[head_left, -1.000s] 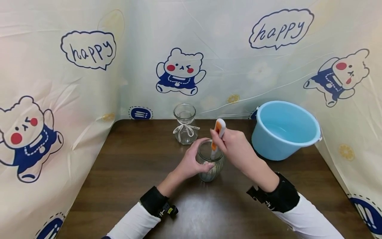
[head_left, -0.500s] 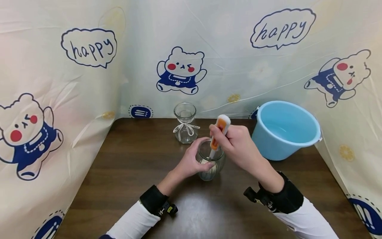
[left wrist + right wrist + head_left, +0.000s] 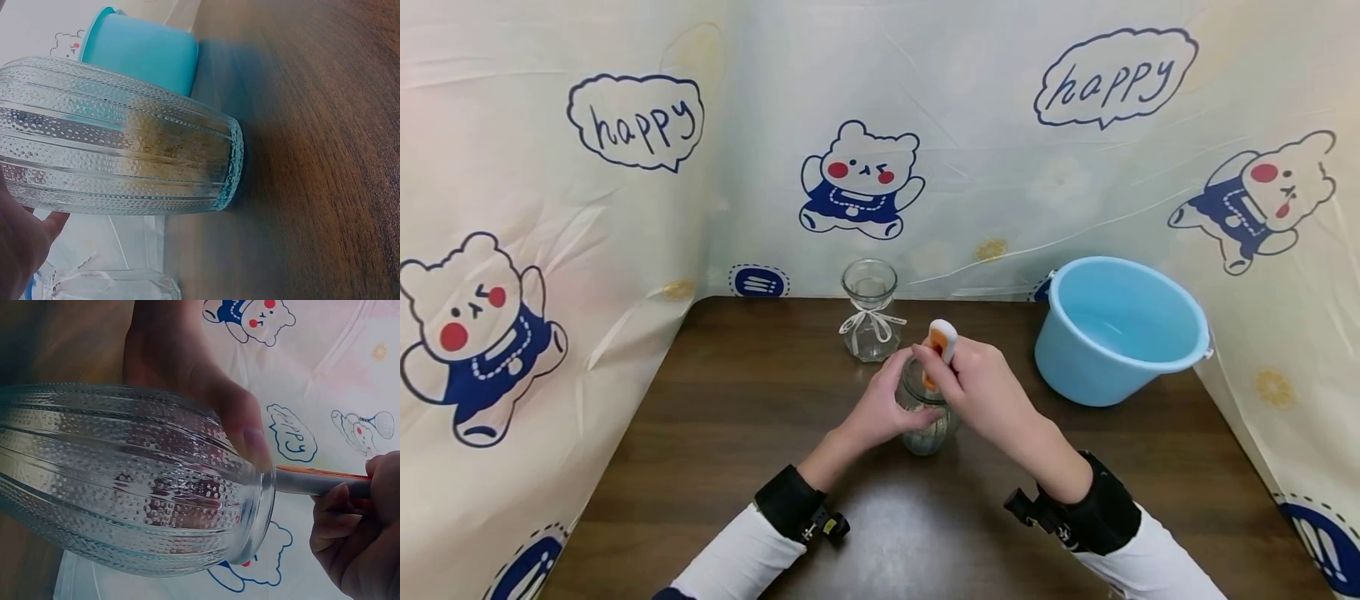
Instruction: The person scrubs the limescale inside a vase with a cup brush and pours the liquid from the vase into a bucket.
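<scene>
A ribbed, dimpled glass vase (image 3: pixel 927 437) stands upright on the table at the middle of the head view. Round its upper part curls my left hand (image 3: pixel 877 408), with the thumb near the rim in the right wrist view. My right hand (image 3: pixel 988 383) grips the orange and white handle (image 3: pixel 943 335) of what looks like a bottle brush, above the vase's mouth. The handle's lower part is inside the vase. Through the textured glass in the left wrist view a blurred tan head (image 3: pixel 153 144) shows near the bottom; its exact shape is hidden.
Behind the held vase stands a second clear glass vase (image 3: pixel 871 333) with a white ribbon bow. A light blue bucket (image 3: pixel 1078 367) is at the back right of the dark wooden table (image 3: pixel 730 417). A printed curtain (image 3: pixel 970 192) hangs round the table.
Half a second ago my right hand rose slightly with the brush; now it is lower and further left, with the handle deeper in the vase. My left hand keeps its hold on the vase.
</scene>
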The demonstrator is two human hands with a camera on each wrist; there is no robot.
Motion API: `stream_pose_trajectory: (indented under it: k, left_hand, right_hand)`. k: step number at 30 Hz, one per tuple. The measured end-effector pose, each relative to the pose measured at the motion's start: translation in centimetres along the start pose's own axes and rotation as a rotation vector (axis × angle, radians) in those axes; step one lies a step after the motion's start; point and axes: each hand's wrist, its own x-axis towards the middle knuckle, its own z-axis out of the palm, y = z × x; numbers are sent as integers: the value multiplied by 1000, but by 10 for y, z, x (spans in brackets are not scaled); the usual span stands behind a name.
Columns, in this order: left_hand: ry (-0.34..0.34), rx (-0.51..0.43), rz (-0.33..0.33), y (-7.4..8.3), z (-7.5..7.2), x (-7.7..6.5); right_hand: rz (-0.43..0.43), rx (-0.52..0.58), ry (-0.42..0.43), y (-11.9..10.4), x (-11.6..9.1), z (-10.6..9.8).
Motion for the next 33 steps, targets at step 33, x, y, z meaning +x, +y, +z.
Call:
stream_pose_trajectory:
  k: [33]
  left_hand:
    - [-18,-72,-30,1,0,-1]
  right_hand:
    - [193,-100,52,22,-16,-9]
